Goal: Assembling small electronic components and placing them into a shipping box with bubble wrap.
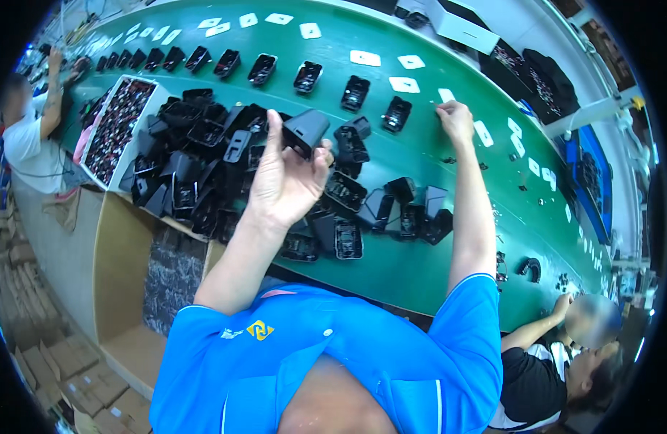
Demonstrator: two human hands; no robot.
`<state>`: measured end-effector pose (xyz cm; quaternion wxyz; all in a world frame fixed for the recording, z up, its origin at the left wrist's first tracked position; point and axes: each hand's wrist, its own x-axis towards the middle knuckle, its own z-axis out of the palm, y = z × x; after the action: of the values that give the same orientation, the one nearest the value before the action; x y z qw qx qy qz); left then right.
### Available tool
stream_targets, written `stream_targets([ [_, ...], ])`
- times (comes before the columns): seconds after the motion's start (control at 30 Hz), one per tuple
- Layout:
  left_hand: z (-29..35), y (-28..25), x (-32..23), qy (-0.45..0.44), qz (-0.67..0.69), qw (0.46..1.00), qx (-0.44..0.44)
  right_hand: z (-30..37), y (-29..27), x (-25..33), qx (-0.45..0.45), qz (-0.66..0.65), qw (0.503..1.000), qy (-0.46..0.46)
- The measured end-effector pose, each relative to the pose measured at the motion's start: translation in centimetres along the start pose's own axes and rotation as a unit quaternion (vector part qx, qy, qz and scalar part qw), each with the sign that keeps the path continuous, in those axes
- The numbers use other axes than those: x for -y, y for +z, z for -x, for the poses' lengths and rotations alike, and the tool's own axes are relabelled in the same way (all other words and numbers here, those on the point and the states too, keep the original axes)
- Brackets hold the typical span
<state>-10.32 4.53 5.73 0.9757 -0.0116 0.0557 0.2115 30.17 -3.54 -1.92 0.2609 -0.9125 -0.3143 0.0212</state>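
My left hand is raised over the heap with its palm up, closed around a dark grey plastic housing. The housing is boxy, its smooth side turned upward. My right hand reaches out over the green bench, fingers curled together. Just beyond its fingertips lies a white plate; whether the fingers touch it or hold something small I cannot make out. Left of that hand stands an open black housing with parts inside. Under and around my left hand lie many similar black housings in a heap.
A line of open black housings runs along the green bench, with white plates behind it. A white box of small wired parts stands left. Below is an open cardboard carton. Co-workers sit left and right.
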Motion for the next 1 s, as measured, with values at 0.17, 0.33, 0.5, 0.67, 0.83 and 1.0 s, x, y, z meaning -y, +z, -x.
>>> stream_targets([
  [0.17,0.6,-0.7,0.5,0.020,0.042,0.998,-0.033,-0.6,0.7,-0.3,-0.016,-0.022,0.998,0.060],
  [0.33,1.3,-0.4,1.0,0.020,0.036,0.999,-0.006,0.0,0.1,-0.2,0.018,-0.053,0.998,0.038],
  [0.5,1.0,-0.1,1.2,0.028,0.000,0.999,0.031,6.7,-4.6,9.1,0.021,-0.271,0.952,-0.138],
  [0.67,0.9,0.9,2.5,0.080,-0.094,0.991,-0.045,18.9,-6.8,18.3,0.013,-0.359,0.851,-0.382],
  [0.83,1.5,2.2,4.1,0.101,-0.102,0.989,-0.030,22.7,-5.1,18.8,-0.034,-0.221,0.879,-0.421],
  [1.0,1.9,1.3,4.0,0.120,-0.138,0.983,0.004,23.3,-4.9,18.4,-0.037,-0.187,0.891,-0.413],
])
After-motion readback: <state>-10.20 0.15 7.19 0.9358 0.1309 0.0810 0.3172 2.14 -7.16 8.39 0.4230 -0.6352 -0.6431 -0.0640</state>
